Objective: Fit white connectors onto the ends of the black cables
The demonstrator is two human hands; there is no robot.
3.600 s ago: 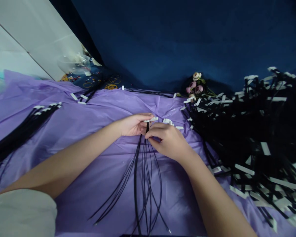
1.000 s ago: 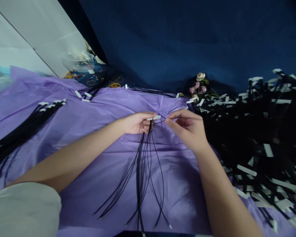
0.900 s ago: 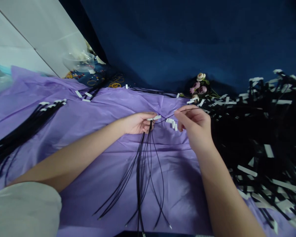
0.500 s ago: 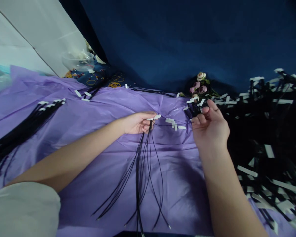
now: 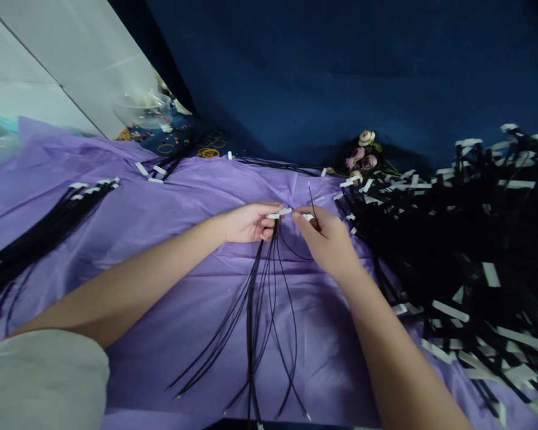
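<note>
My left hand [image 5: 253, 223] is closed in a pinch at the top of a bunch of thin black cords [image 5: 253, 286]. White tags [image 5: 275, 215] stick out at its fingertips, and the cords hang down in loose strands over the purple sheet [image 5: 161, 269]. Just to the right, my right hand [image 5: 325, 236] is closed on a single black cord, whose free tip [image 5: 309, 185] points up above the fingers. That cord loops back toward the bunch. Small white tags [image 5: 309, 218] show partly behind my right fingers.
A large heap of tagged black cords [image 5: 466, 239] covers the right side. Bundled black cords [image 5: 49, 224] lie at the left, more cords [image 5: 278, 166] along the back. Artificial flowers [image 5: 363, 156], yellow rubber bands [image 5: 208, 153] and a clear bowl [image 5: 141, 110] are at the back.
My right hand has moved left and down from beside the heap to near my left fingertips, bringing the cord's end with it. My left hand has stayed in place.
</note>
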